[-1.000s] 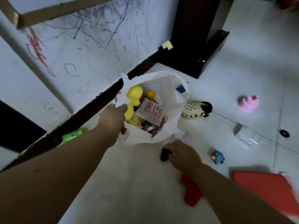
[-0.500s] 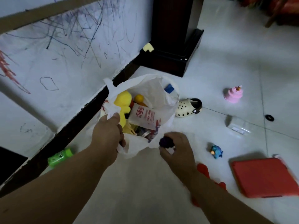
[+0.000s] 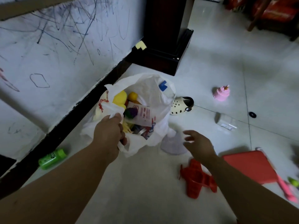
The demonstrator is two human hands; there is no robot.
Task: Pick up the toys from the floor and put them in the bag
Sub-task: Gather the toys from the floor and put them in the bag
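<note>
Bag (image 3: 150,88): one, white plastic, standing open on the floor against the black skirting (image 3: 80,113). Your left hand (image 3: 110,133) grips its near rim, fingers curled into the plastic.

Inside, heaped: one purple toy (image 3: 131,113) on top, one printed packet (image 3: 144,115), and yellow toys (image 3: 119,98) whose count I cannot tell.

Your right hand (image 3: 199,144) hangs just right of the bag, fingers spread and loose, holding nothing.

On the floor:
- one red plane (image 3: 197,178) beside your right forearm
- one white clog (image 3: 182,105) just beside the bag
- one pink cake (image 3: 221,93), well apart from the bag
- one clear box (image 3: 226,122)
- one black ring (image 3: 252,114)
- one red mat (image 3: 249,165)
- one green bottle (image 3: 52,159) by the skirting

Floor (image 3: 145,191): pale glossy tile. Wall (image 3: 64,46) on your left: white, covered in pen scribbles. One dark wooden post (image 3: 165,38) at its far end.
</note>
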